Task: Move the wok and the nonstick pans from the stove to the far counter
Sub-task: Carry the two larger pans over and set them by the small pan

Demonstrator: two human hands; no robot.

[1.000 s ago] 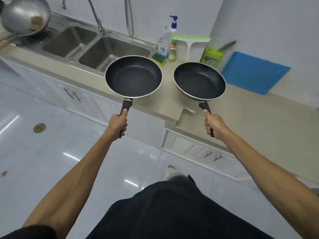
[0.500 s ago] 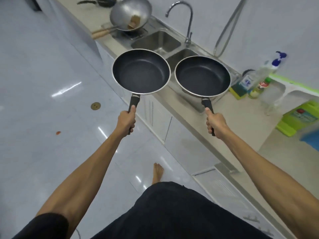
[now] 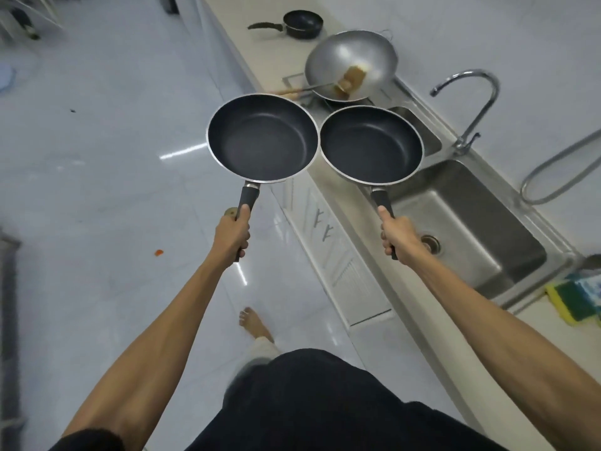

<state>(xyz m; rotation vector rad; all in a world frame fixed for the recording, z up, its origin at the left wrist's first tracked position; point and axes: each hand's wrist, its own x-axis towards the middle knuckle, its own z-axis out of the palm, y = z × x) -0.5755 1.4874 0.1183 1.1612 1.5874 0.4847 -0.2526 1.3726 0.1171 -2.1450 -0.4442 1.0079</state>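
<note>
Pans fill the middle of the head view, one in each hand, both held out level in the air. The left hand (image 3: 232,234) is wrapped tight round the black handle of the left nonstick pan (image 3: 262,138), thumb laid along the top of the grip; this pan hangs over the pale tiled floor (image 3: 97,157), just off the front edge of the counter (image 3: 257,53). The right hand (image 3: 399,240) is closed the same way on the handle of the right nonstick pan (image 3: 371,144), which hangs over the counter's front edge and the far end of the steel sink (image 3: 468,222). The two silver rims sit side by side, almost touching. Both pans show dark, bare insides.

Beyond them the wok (image 3: 352,65) sits on the stove (image 3: 297,79), its long handle pointing toward the front edge of the counter, with a brownish piece lying inside it. Further along the counter, near its far end, stands a small black saucepan (image 3: 302,25), handle pointing left. A curved tap (image 3: 471,102) rises at the back edge of the sink. A yellow and green sponge (image 3: 572,302) lies at the counter's near right end. A bare foot (image 3: 253,323) rests on the floor below the arms.
</note>
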